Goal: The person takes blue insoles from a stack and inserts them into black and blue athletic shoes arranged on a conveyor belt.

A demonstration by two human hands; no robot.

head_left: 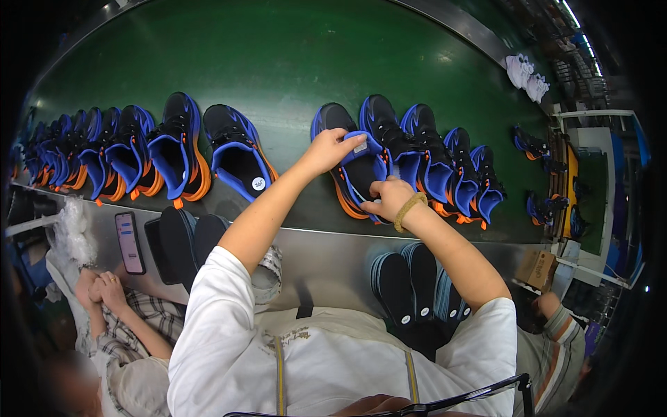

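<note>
Touching one shoe (358,172) are two bare hands (325,153) (394,201).

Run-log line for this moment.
left hand: holds blue tongue | right hand: at heel end of black-blue shoe | shoe: on green surface | similar shoes: both sides

Lighting: moderate, indoor; bright, narrow white tube lamp (571,14), upper right. Glare: soft sheen on flat green work surface (292,55). Distortion: bowed edges, black rim. Blur: co-worker's head (69,379), lower left.
</note>
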